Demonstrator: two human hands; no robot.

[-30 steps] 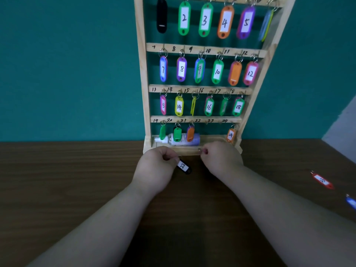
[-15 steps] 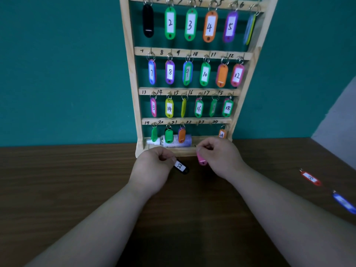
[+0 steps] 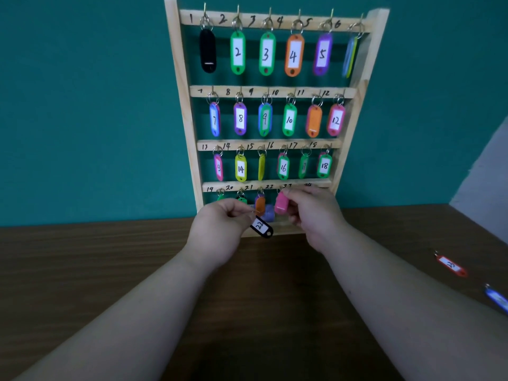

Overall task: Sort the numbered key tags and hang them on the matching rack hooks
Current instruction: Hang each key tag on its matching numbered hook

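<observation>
Ring end up toward 12 o'clock, the pink key tag (image 3: 281, 206) hangs near vertical below the rack's (image 3: 187, 105) bottom rail. The right hand's (image 3: 316, 215) fingers (image 3: 295, 193) pinch its top, probably to catch a hook; which hook, I cannot tell. At its 8 o'clock, the left hand (image 3: 220, 229) pinches the ring of black tag 22 (image 3: 261, 226), which slants toward 5 o'clock above the counter (image 3: 110, 270), seemingly waiting its turn.
</observation>
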